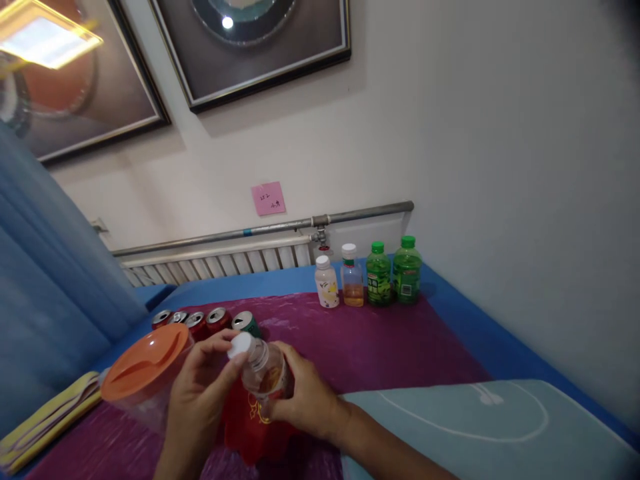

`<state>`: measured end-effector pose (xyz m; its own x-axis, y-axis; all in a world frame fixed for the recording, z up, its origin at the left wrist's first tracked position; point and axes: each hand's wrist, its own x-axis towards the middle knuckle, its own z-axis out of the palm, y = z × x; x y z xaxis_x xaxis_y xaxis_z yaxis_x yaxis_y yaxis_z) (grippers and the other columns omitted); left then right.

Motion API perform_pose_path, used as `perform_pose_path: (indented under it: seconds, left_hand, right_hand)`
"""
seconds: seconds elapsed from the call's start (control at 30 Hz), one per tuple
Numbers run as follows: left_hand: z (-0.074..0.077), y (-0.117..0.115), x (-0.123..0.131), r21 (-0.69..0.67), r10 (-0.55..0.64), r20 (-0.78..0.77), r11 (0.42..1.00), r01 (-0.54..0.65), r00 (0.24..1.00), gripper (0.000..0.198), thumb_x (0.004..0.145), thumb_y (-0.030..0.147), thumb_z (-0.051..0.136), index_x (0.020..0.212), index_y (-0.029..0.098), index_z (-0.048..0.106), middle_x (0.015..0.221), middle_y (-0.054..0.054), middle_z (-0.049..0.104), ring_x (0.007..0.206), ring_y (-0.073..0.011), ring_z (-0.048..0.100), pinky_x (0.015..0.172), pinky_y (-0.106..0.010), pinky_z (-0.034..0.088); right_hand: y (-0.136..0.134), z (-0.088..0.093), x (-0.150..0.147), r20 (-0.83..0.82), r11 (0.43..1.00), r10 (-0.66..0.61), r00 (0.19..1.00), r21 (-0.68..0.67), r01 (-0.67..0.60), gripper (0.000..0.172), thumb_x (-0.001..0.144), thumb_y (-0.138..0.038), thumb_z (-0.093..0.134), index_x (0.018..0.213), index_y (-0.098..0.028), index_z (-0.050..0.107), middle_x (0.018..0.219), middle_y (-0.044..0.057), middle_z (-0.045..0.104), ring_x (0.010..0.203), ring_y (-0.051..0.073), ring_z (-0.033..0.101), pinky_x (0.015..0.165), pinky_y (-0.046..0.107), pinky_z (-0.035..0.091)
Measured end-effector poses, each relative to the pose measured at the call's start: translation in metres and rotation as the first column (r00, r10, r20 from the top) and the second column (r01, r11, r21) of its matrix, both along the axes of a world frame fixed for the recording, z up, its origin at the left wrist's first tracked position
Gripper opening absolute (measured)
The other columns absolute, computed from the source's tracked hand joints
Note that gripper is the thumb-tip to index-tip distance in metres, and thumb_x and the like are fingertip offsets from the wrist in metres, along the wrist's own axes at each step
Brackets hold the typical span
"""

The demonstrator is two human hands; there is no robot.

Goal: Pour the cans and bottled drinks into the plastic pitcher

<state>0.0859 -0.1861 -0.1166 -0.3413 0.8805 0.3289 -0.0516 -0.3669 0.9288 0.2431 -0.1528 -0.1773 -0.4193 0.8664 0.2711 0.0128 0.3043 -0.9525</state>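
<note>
My right hand (305, 393) is wrapped round a small clear bottle (265, 373) with amber liquid, held tilted over the purple cloth (375, 347). My left hand (200, 393) pinches the bottle's white cap (241, 345) with thumb and fingers. Under the bottle sits a red container (250, 427), partly hidden by my hands. A clear pitcher with an orange lid (145, 363) stands just left of my left hand.
Several opened drink cans (205, 321) line up behind the pitcher. At the back stand a white bottle (327, 283), a clear bottle with amber liquid (352, 276) and two green bottles (393, 272). A teal mat (500, 427) lies at the right, yellow cloths (45, 420) at the left.
</note>
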Motion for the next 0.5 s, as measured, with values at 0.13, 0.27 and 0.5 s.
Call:
perform_pose_path:
  seconds: [0.13,0.27,0.5]
  left_hand:
    - [-0.017,-0.002,-0.006,-0.009,-0.029,-0.143,1.0,0.028,0.989,0.035,0.067,0.035,0.084,0.091,0.021,0.063,0.121,-0.007,0.062,0.115,-0.0218,0.058,0.091,-0.025,0.054]
    - [-0.009,-0.006,-0.009,0.017,0.04,-0.407,0.999,-0.036,0.913,0.036,0.071,0.043,0.08,0.101,0.027,0.071,0.115,-0.003,0.067,0.112,-0.0169,0.06,0.095,-0.018,0.049]
    - [0.005,-0.003,-0.016,0.203,0.178,-0.701,0.978,-0.047,0.69,0.023,0.076,0.049,0.072,0.094,0.034,0.075,0.106,0.002,0.07,0.102,-0.0138,0.065,0.087,-0.014,0.049]
  right_hand:
    - [0.0,0.002,0.001,0.043,1.0,-0.005,0.999,-0.006,0.005,0.077,0.054,-0.012,0.079,0.125,-0.027,0.053,0.109,0.001,0.069,0.093,0.022,0.064,0.082,0.033,0.052]
    - [0.001,0.001,0.001,0.073,1.0,-0.021,0.997,0.006,0.021,0.08,0.053,-0.013,0.081,0.126,-0.028,0.053,0.109,0.001,0.068,0.093,0.022,0.064,0.083,0.033,0.051]
    - [-0.001,0.006,0.001,0.095,0.997,-0.063,0.994,0.056,0.058,0.065,0.052,-0.017,0.082,0.113,-0.026,0.059,0.102,0.0,0.069,0.089,0.022,0.063,0.076,0.031,0.05]
